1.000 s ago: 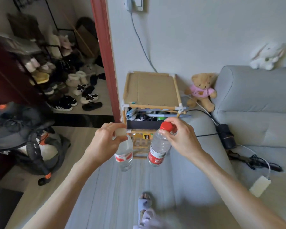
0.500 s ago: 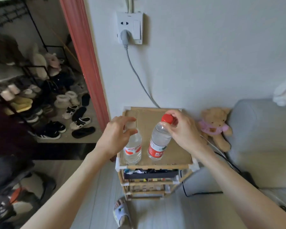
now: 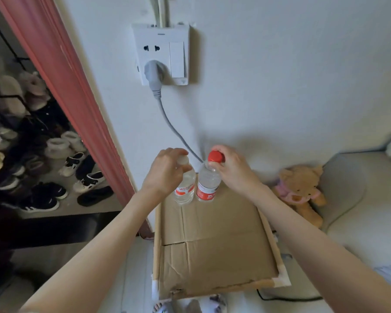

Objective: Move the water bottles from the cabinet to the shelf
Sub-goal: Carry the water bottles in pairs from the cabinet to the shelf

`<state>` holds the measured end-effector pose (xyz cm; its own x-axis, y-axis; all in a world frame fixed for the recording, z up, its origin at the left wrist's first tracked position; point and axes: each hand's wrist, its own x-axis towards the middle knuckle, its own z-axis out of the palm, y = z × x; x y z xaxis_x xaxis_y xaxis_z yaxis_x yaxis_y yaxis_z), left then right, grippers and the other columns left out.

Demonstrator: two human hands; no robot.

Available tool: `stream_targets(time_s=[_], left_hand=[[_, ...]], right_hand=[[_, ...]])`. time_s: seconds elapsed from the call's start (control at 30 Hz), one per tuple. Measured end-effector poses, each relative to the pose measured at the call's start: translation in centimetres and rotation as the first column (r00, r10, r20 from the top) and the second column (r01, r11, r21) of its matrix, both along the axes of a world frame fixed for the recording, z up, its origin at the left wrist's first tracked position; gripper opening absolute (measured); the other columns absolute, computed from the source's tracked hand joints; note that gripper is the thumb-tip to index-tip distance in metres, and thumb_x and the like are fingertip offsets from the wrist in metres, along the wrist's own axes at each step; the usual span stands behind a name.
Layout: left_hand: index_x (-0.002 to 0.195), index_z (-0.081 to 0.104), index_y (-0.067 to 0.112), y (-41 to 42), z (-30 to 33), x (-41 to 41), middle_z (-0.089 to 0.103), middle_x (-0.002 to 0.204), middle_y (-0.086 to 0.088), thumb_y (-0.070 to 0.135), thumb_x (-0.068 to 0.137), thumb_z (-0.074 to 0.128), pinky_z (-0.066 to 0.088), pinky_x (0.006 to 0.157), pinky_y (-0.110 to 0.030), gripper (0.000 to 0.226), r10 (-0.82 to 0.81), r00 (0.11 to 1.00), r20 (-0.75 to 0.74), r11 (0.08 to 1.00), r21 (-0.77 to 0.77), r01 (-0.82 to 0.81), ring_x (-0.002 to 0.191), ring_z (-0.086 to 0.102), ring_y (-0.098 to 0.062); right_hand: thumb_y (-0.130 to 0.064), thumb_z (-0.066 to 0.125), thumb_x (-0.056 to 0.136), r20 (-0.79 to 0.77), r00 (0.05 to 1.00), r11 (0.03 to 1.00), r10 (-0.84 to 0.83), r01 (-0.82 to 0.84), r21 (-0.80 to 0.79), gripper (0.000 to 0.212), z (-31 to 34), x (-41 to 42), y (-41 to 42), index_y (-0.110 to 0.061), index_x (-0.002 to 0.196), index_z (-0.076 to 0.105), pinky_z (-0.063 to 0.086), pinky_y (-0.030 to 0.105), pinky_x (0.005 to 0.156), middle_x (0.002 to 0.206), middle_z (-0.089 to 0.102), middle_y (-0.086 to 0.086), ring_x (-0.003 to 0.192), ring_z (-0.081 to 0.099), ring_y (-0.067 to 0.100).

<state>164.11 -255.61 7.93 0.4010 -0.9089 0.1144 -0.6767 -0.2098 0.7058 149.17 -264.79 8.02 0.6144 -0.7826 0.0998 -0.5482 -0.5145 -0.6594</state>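
Two clear water bottles with red-and-white labels stand side by side at the far edge of the shelf's cardboard top [image 3: 215, 247]. My left hand [image 3: 166, 172] grips the neck of the left bottle [image 3: 185, 188], whose white cap it partly hides. My right hand [image 3: 229, 169] holds the right bottle [image 3: 207, 185] just under its red cap. Both bottles are upright, and their bases appear to rest on the cardboard near the wall.
A wall socket [image 3: 161, 54] with a grey plug and cable [image 3: 167, 118] hangs above the shelf. A red door frame [image 3: 77, 105] and a shoe rack [image 3: 32, 154] are to the left. A teddy bear [image 3: 300, 190] and a grey sofa [image 3: 359, 211] lie to the right.
I have stepped close to the shelf. Both hands carried the bottles forward from above the floor to the far edge of the cardboard top, near the wall.
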Motion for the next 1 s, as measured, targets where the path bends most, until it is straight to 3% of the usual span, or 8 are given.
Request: stream_targets(time_s=[0.17, 0.27, 0.43, 0.67, 0.77, 0.87, 0.93, 1.0], left_hand=[[0.111, 0.057, 0.008, -3.2, -0.2, 0.7, 0.06, 0.105, -0.014, 0.017, 0.077, 0.067, 0.03, 0.074, -0.018, 0.036, 0.092, 0.996, 0.006, 0.996, 0.013, -0.093, 0.098, 0.05, -0.028], [0.113, 0.056, 0.008, -3.9, -0.1, 1.2, 0.059, 0.108, -0.012, 0.016, 0.077, 0.068, 0.03, 0.071, -0.016, 0.039, 0.054, 0.998, 0.014, 0.998, 0.043, -0.055, 0.091, 0.051, -0.024], [0.125, 0.049, 0.015, -2.9, 0.1, 2.0, 0.056, 0.114, -0.006, 0.006, 0.086, 0.054, 0.035, 0.066, -0.009, 0.04, -0.114, 0.991, -0.065, 0.991, 0.064, 0.118, 0.089, 0.049, -0.016], [0.097, 0.059, 0.015, -3.3, -0.3, 1.6, 0.054, 0.09, -0.002, 0.021, 0.072, 0.072, 0.042, 0.07, -0.025, 0.029, 0.078, 0.997, -0.015, 0.997, 0.017, -0.077, 0.072, 0.049, -0.011], [0.093, 0.054, 0.017, -3.1, -0.4, 1.4, 0.055, 0.094, 0.002, 0.025, 0.071, 0.073, 0.039, 0.066, -0.016, 0.03, 0.049, 0.996, -0.071, 0.999, 0.002, -0.049, 0.079, 0.049, -0.008], [0.115, 0.052, 0.018, -2.5, -0.4, 1.7, 0.054, 0.115, 0.006, 0.014, 0.079, 0.065, 0.044, 0.077, -0.015, 0.039, -0.136, 0.98, -0.149, 0.989, 0.036, 0.142, 0.098, 0.05, -0.01], [0.119, 0.052, 0.019, -2.3, -0.5, 1.9, 0.055, 0.118, 0.004, 0.004, 0.082, 0.059, 0.039, 0.079, -0.006, 0.04, -0.221, 0.965, -0.141, 0.972, 0.047, 0.229, 0.102, 0.05, -0.01], [0.114, 0.057, 0.02, -2.5, -0.7, 2.0, 0.058, 0.114, 0.001, 0.003, 0.081, 0.059, 0.042, 0.081, -0.015, 0.037, -0.187, 0.976, -0.109, 0.981, 0.041, 0.192, 0.101, 0.052, -0.015]], right_hand=[[-0.005, 0.052, 0.085, -0.082, 0.987, 0.99, 0.14, -0.141, -0.01, 0.033, 0.0, 1.1, -3.0, -0.008, 0.118, 0.051, 0.032, 0.023, 0.084, 0.118, 0.058, 0.013, 0.107, 0.05, 0.028], [0.005, 0.044, 0.084, 0.004, 0.984, 0.982, 0.178, -0.178, 0.064, 0.035, 0.6, 1.0, -4.4, -0.009, 0.113, 0.057, 0.037, 0.022, 0.09, 0.116, 0.061, 0.011, 0.108, 0.055, 0.025], [-0.018, 0.065, 0.081, 0.021, 0.976, 0.973, 0.216, -0.217, 0.076, 0.055, 0.4, 1.7, -4.8, -0.018, 0.131, 0.041, 0.041, 0.035, 0.097, 0.122, 0.052, 0.008, 0.112, 0.049, 0.02], [-0.029, 0.066, 0.078, -0.101, 0.99, 0.992, -0.096, 0.086, -0.096, 0.041, -0.6, 4.0, -5.0, -0.01, 0.112, 0.052, 0.041, 0.035, 0.08, 0.112, 0.047, 0.012, 0.102, 0.049, 0.03], [-0.017, 0.061, 0.082, -0.102, 0.995, 0.996, 0.023, -0.031, -0.079, 0.033, -0.8, 3.4, -5.5, -0.012, 0.113, 0.053, 0.036, 0.029, 0.081, 0.112, 0.051, 0.013, 0.102, 0.049, 0.03], [-0.003, 0.055, 0.082, -0.084, 0.975, 0.978, 0.204, -0.206, -0.016, 0.035, -0.7, 2.5, -6.2, -0.016, 0.115, 0.056, 0.033, 0.021, 0.084, 0.116, 0.055, 0.009, 0.105, 0.051, 0.023], [0.002, 0.052, 0.081, -0.016, 0.977, 0.976, 0.212, -0.211, 0.043, 0.037, -0.8, 2.0, -6.7, -0.015, 0.114, 0.056, 0.035, 0.02, 0.088, 0.118, 0.056, 0.009, 0.108, 0.051, 0.022], [-0.004, 0.058, 0.08, 0.036, 0.986, 0.984, 0.161, -0.163, 0.074, 0.032, -1.2, 1.9, -6.6, -0.017, 0.109, 0.058, 0.036, 0.021, 0.084, 0.113, 0.058, 0.009, 0.104, 0.053, 0.022]])
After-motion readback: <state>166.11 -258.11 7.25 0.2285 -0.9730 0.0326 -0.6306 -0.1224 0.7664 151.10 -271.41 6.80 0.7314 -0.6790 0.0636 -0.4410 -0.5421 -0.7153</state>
